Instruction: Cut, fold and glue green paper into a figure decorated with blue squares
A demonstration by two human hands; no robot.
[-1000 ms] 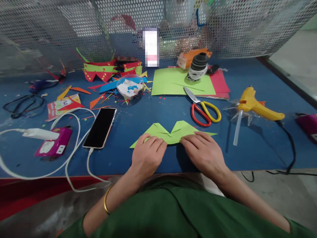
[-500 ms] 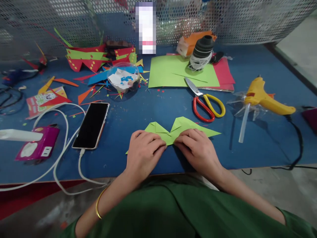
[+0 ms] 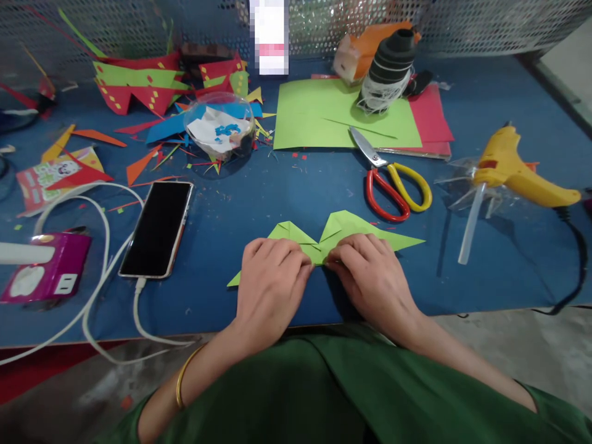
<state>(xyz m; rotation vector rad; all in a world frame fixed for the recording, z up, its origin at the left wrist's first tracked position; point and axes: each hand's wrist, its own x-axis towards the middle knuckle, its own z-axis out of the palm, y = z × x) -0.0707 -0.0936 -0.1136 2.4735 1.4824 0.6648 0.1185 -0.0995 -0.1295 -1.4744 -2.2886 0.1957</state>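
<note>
Tabletop (image 3: 287, 188) in blue, perforated mesh (image 3: 462, 34) behind, green paper (image 3: 342, 225) in pinch of both hands (image 3: 274, 283) (image 3: 372, 280)

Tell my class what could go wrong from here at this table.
The left hand and right hand pinch the folded green paper close together, so a fold might slip or crease crookedly. The white cable hangs over the near edge of the table; snagging it could drag the connected phone.

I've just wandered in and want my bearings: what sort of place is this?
Probably a craft corner, though whether in a home or workshop I can't tell: scissors and a glue gun lie on the table, with folded green paper nearer the person.
</note>
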